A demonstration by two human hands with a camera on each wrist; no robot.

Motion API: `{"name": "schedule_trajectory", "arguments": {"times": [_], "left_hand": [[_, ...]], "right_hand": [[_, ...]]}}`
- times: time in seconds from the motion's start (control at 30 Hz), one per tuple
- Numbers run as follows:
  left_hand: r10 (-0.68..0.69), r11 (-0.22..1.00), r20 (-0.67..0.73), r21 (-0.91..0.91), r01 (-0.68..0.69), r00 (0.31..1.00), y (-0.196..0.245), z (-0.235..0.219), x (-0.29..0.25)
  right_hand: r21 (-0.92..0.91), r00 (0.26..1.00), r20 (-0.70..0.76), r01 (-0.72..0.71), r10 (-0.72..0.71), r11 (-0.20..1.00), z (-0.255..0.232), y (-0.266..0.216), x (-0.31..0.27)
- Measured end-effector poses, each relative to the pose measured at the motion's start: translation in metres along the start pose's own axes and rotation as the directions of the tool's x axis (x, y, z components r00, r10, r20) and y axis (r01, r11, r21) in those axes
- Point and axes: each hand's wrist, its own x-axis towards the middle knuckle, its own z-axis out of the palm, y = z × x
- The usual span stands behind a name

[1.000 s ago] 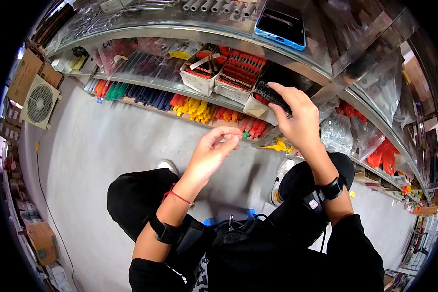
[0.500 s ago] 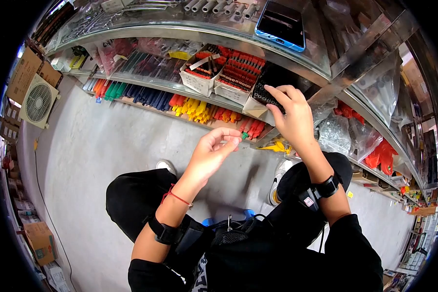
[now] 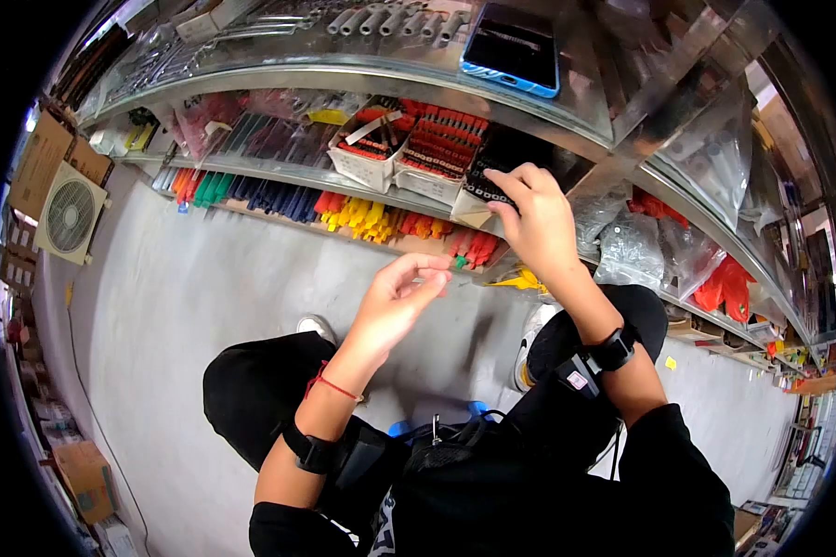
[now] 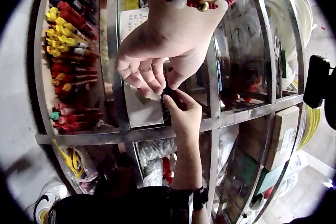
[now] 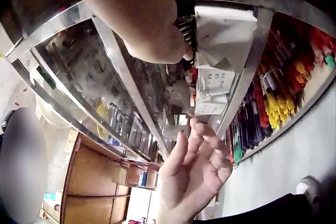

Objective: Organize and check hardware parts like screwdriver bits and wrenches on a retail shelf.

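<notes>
Now the right hand (image 3: 541,223) has dipped slightly: compared with a second ago, its index finger and thumb sit a little lower over the black pieces (image 3: 484,188), which stand in rows in the rightmost white box (image 3: 474,213) on the shelf, beside a box of red pieces (image 3: 441,148). Its thumb and index finger leave a narrow gap; whether a piece is pinched between them, I cannot tell. The left hand (image 3: 395,302) has barely changed, hanging in front of the shelf with fingers loosely curved, the thumb near them and nothing visible in its grasp. That small dip suggests the work has gone from reaching to fingering individual pieces; as I judge it, the right hand does the handling while the left waits.
</notes>
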Motion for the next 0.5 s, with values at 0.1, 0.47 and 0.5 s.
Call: {"name": "schedule_trajectory", "arguments": {"times": [0.1,0.47,0.5], "left_hand": [[-0.003,1.000,0.003,-0.006,0.003,1.000,-0.0013,-0.0013,0.0000],[-0.052,0.999,-0.010,0.012,0.052,0.999,0.0010,0.0014,-0.0021],[-0.055,0.998,-0.009,0.009,0.056,0.998,0.0012,0.0020,-0.0024]], "right_hand": [[0.013,0.999,-0.040,0.031,-0.031,0.999,0.0002,0.0016,0.0004],[0.130,0.994,-0.108,-0.015,0.029,0.991,0.0015,0.0020,-0.0022],[0.140,0.992,-0.123,-0.012,0.030,0.990,0.0024,0.0029,-0.0028]]}}
